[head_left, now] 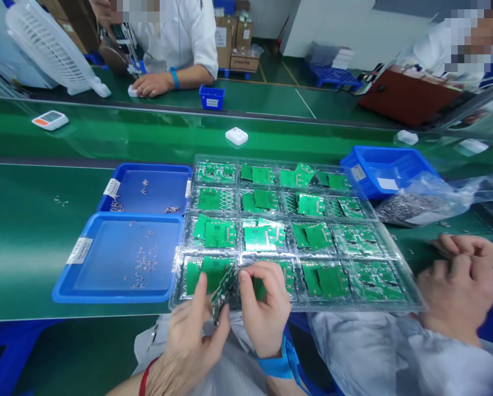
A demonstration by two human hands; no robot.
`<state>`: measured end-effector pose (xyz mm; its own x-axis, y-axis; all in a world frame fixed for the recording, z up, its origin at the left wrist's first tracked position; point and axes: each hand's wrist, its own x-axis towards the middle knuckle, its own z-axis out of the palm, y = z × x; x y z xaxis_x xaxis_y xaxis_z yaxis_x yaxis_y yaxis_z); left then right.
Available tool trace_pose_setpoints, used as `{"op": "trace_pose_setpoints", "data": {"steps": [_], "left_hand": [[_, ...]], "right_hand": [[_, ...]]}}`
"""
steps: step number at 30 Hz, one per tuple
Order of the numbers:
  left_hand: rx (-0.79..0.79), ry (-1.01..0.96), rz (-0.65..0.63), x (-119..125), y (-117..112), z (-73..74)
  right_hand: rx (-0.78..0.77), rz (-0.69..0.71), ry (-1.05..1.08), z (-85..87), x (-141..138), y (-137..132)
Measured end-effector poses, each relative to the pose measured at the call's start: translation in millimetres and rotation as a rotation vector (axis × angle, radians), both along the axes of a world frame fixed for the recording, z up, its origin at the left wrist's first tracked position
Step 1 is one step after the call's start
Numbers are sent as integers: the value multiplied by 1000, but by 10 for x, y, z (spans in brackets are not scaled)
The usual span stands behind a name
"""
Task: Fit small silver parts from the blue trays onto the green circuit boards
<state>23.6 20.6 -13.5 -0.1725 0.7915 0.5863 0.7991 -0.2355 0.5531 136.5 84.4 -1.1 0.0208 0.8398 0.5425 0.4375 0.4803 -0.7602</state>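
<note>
My left hand point(190, 335) and my right hand point(265, 311) meet at the near edge of a clear plastic tray point(398, 250). Together they pinch a small green circuit board point(222, 293), held on edge between thumbs and fingers. My right wrist wears a blue strap, my left a red band. The tray's compartments hold several green circuit boards point(215, 234), some stacked in pairs.
Two shallow blue trays point(77, 278) with small metal parts lie left of the clear tray. A blue bin point(384, 168) and a plastic bag of parts sit at the right. A co-worker's hands point(456, 286) rest at the right; another person works across the green belt.
</note>
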Motion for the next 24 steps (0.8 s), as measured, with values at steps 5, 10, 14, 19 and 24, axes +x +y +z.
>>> {"op": "trace_pose_setpoints", "data": {"steps": [5,10,14,19,24], "left_hand": [[-35,75,-52,-15,22,50],[-17,95,-71,21,14,73],[19,108,-67,45,12,86],[22,62,-108,55,-20,70],[26,72,-79,65,-24,93]], "right_hand": [[-38,17,41,-23,-36,-13],[-89,20,103,-74,-85,-69],[-54,-9,98,-96,-106,-107],[-44,5,94,-102,-113,-130],[-15,9,109,-107,-111,-122]]}}
